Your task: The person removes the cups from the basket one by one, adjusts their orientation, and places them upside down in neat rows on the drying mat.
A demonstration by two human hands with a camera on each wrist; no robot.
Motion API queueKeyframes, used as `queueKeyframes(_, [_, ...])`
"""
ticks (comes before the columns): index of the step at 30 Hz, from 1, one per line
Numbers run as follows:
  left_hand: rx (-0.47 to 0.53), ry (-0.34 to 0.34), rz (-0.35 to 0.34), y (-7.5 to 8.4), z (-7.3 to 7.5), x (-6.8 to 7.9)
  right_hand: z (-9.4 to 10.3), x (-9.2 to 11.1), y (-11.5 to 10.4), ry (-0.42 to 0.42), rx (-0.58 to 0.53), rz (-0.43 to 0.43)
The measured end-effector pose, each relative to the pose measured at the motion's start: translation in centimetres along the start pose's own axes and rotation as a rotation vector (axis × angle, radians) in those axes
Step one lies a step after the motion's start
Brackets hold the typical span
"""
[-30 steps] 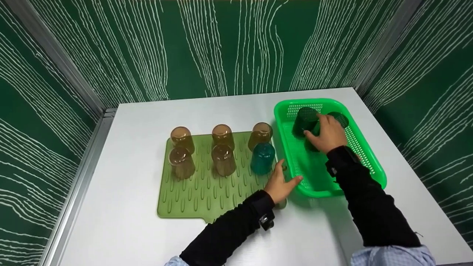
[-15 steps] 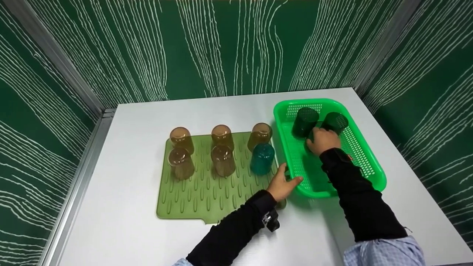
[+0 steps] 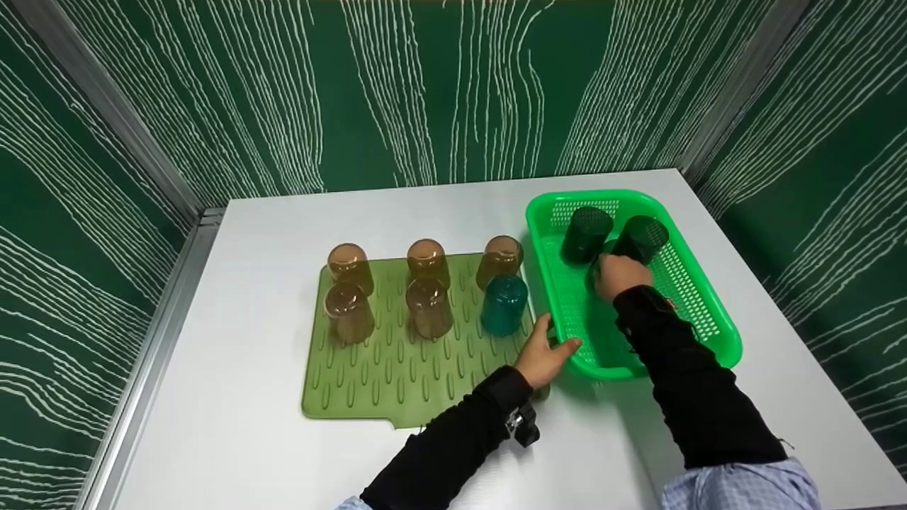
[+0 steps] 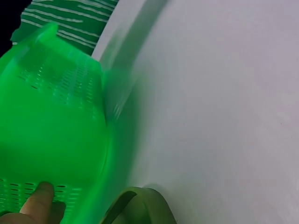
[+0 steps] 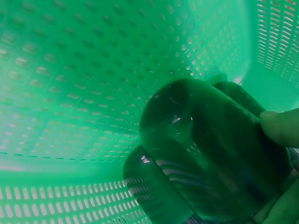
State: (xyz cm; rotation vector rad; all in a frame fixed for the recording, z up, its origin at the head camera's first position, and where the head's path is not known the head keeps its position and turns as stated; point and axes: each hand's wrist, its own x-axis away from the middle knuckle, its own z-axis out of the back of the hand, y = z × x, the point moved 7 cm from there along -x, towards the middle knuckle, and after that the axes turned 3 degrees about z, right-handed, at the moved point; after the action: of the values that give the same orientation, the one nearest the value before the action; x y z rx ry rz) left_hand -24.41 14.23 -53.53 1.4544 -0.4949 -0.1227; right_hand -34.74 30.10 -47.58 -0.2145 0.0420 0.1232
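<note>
My right hand (image 3: 622,276) reaches into the green plastic basket (image 3: 724,338) and grips a dark see-through cup (image 5: 210,144), thumb on one side and fingers on the other. In the right wrist view two more dark cups lie behind and beside it. From the head view these are a dark cup (image 3: 587,234) at the back left and another dark cup (image 3: 643,237) to its right. My left hand (image 3: 542,360) holds the basket's near left side, thumb over the rim and fingers (image 4: 39,203) against the outer slotted wall.
Left of the basket lies an olive-green drying mat (image 3: 375,382) with several upside-down brownish cups (image 3: 429,308) in two rows. A teal cup (image 3: 504,304) stands at its right, close to my left hand. Green patterned walls (image 3: 425,92) enclose the white table (image 3: 212,397).
My right hand has moved lower and slightly left in the basket, its fingers curling round a cup and uncovering the right-hand cup. My left hand stays almost still at the rim.
</note>
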Motion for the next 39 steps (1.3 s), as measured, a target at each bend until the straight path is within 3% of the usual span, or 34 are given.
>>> queueKeyframes(9, [0.003,0.018,-0.008,0.0,0.0,-0.1,1.2,1.0,-1.0,-0.039,-0.067,-0.004])
queueKeyframes(13, [-0.010,0.023,-0.008,0.0,0.0,0.0,2.3,1.8,-1.8,-0.015,-0.099,0.015])
queueKeyframes(22, [-0.003,-0.013,0.010,-0.1,0.0,0.1,5.8,3.8,-4.6,0.163,-0.151,0.096])
queueKeyframes(30, [0.044,-0.006,-0.034,0.1,0.1,0.5,7.9,6.9,-8.4,0.422,-0.256,0.233])
queueKeyframes(36, [0.149,0.069,-0.011,0.0,0.8,1.1,8.0,8.9,-10.2,0.516,-0.329,0.269])
queueKeyframes(39, [0.207,0.114,-0.032,0.4,1.5,1.7,7.5,9.6,-10.6,0.534,-0.386,0.270])
